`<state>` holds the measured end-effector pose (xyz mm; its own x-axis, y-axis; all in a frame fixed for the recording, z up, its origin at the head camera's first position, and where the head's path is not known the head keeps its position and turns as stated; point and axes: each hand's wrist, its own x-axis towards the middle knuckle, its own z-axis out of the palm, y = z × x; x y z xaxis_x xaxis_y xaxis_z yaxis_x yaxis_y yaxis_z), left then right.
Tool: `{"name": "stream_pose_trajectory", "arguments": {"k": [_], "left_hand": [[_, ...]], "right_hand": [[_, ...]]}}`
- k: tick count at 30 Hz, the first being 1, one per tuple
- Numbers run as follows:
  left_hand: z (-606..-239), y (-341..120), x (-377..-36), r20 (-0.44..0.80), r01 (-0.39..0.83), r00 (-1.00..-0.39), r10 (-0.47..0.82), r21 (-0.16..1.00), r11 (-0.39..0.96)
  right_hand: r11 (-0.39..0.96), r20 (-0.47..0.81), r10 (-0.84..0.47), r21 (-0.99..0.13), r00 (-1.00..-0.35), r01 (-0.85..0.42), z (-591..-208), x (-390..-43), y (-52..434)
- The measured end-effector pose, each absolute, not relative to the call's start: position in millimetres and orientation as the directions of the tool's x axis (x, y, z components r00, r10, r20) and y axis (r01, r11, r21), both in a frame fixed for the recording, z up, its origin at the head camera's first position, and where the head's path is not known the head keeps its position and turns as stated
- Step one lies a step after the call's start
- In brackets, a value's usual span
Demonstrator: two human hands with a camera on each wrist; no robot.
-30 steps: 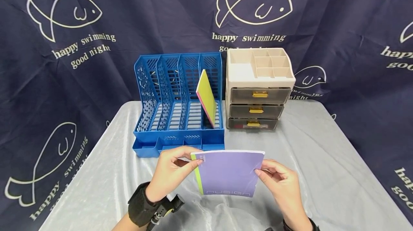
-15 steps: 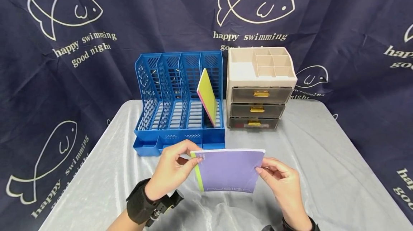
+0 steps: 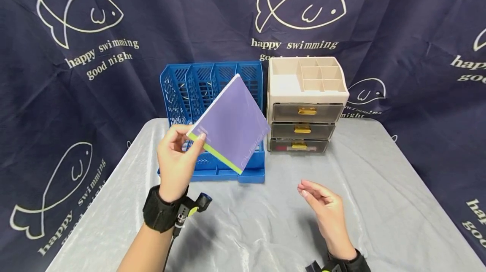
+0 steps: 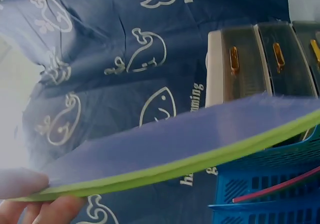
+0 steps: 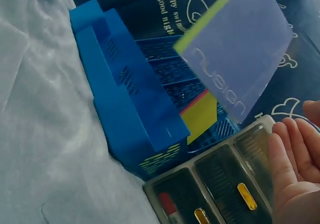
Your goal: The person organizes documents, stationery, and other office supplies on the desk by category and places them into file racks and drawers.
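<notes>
My left hand [image 3: 178, 154] pinches the near corner of a purple notebook [image 3: 231, 124] with a lime-green spine stripe and holds it tilted in the air in front of the blue file rack [image 3: 178, 90]. The left wrist view shows the notebook [image 4: 180, 149] edge-on, with my fingertips [image 4: 45, 211] under its corner. My right hand [image 3: 322, 202] hovers over the table [image 3: 379, 187], fingers relaxed and holding nothing. In the right wrist view the notebook [image 5: 240, 49] hangs above the rack [image 5: 130, 104], where a yellow and pink notebook [image 5: 202, 115] stands in a slot.
A beige drawer unit [image 3: 305, 103] with three smoky drawers and gold handles stands to the right of the rack, its top split into several compartments. A silvery cloth covers the table. A navy fish-print curtain [image 3: 76, 52] hangs behind.
My right hand let go of the purple notebook and dropped back toward me. My left hand lifted the notebook up and forward, tilting it in front of the rack.
</notes>
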<state>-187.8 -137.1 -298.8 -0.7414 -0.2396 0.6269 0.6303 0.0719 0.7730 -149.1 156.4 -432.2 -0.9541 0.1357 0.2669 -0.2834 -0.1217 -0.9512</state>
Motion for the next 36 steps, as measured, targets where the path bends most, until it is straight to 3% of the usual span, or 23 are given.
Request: {"name": "stream_pose_trajectory", "arguments": {"k": [8, 21, 36], "left_hand": [[-288.3, -124.8, -230.3, 0.596, 0.6, -0.716, -0.365, 0.791, 0.115], [-304.5, -91.4, -299.6, 0.655, 0.538, -0.649, -0.386, 0.754, 0.375], [-352.6, -59.6, -340.7, 0.5, 0.41, -0.668, -0.55, 0.865, 0.289]], "right_hand": [[-0.108, 0.259, 0.143, -0.955, -0.955, -0.275, -441.1, -151.5, 154.4], [-0.082, 0.254, 0.129, -0.96, -0.958, -0.266, -446.4, -153.6, 152.7], [-0.046, 0.193, 0.1, -0.979, -0.976, -0.198, -449.2, -152.7, 151.4]]}}
